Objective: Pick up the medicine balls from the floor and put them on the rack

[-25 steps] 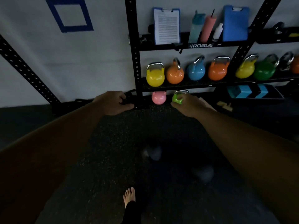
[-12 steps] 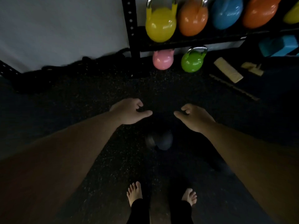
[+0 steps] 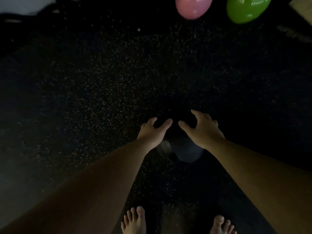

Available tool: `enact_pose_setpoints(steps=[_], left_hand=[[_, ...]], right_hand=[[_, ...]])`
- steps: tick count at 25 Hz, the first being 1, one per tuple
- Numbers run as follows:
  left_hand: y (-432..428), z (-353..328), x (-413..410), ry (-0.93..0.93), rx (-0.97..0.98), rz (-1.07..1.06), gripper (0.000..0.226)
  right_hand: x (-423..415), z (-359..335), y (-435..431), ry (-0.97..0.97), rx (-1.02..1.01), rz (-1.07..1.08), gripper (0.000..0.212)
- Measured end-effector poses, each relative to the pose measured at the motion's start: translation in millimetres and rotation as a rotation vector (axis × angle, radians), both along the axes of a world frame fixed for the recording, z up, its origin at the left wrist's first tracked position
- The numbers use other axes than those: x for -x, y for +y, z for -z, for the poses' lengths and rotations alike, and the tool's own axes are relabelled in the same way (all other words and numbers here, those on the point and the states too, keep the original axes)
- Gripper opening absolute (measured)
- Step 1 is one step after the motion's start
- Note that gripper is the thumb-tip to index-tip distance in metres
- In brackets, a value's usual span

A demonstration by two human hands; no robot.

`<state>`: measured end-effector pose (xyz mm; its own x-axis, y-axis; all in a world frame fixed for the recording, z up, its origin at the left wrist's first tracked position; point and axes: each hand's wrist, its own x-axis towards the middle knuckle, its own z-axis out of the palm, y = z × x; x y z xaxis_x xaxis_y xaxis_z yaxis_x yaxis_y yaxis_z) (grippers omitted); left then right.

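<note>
A dark medicine ball (image 3: 183, 149) lies on the speckled black floor (image 3: 101, 98) just ahead of my bare feet, hard to make out in the dim light. My left hand (image 3: 152, 132) reaches down over its left side with the fingers spread. Over the ball's right side my right hand (image 3: 201, 130) does the same, fingers spread and slightly bent. Both hands are at or just above the ball's top; I cannot tell whether they touch it. The rack is out of view.
A pink kettlebell (image 3: 193, 6) and a green kettlebell (image 3: 246, 9) sit on the floor at the top edge. A tan block (image 3: 303, 9) shows at the top right corner. My bare feet (image 3: 135, 222) stand at the bottom.
My head has tilted down and closer to the floor, so the rack has left the view. Both hands have dropped from in front of me onto the medicine ball.
</note>
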<state>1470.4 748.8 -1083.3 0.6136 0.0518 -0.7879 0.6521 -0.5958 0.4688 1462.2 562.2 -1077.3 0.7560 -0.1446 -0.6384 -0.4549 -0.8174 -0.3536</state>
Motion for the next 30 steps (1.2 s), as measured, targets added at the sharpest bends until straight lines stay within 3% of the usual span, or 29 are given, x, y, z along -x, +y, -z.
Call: enact_pose_setpoints(steps=[6, 8, 10, 14, 18, 20, 22, 26, 30], left_hand=[[-21, 63, -4, 0.252, 0.184, -0.454, 0.140], [-22, 62, -5, 0.301, 0.208, -0.542, 0.135], [-24, 55, -5, 0.286, 0.201, -0.557, 0.123], [-36, 6, -3, 0.130, 0.165, -0.485, 0.131], [-43, -85, -25, 0.004, 0.184, -0.497, 0.104], [-51, -150, -43, -0.058, 0.183, -0.482, 0.119], [-63, -225, -63, -0.145, 0.204, -0.479, 0.121], [-92, -386, -105, -0.348, 0.261, -0.440, 0.098], [-129, -575, -138, -0.572, 0.307, -0.333, 0.098]], right_hand=[[-21, 63, -14, 0.138, -0.105, 0.112, 0.121], [-20, 67, -12, 0.143, -0.153, 0.204, 0.126], [-18, 63, -12, 0.117, -0.181, 0.258, 0.122], [-13, 14, -24, 0.027, -0.272, 0.335, 0.114], [-36, -76, -33, -0.054, -0.275, 0.307, 0.120], [-62, -145, -41, -0.095, -0.288, 0.270, 0.122], [-85, -226, -55, -0.180, -0.304, 0.256, 0.124], [-120, -396, -86, -0.398, -0.315, 0.246, 0.118], [-138, -586, -126, -0.642, -0.335, 0.273, 0.114]])
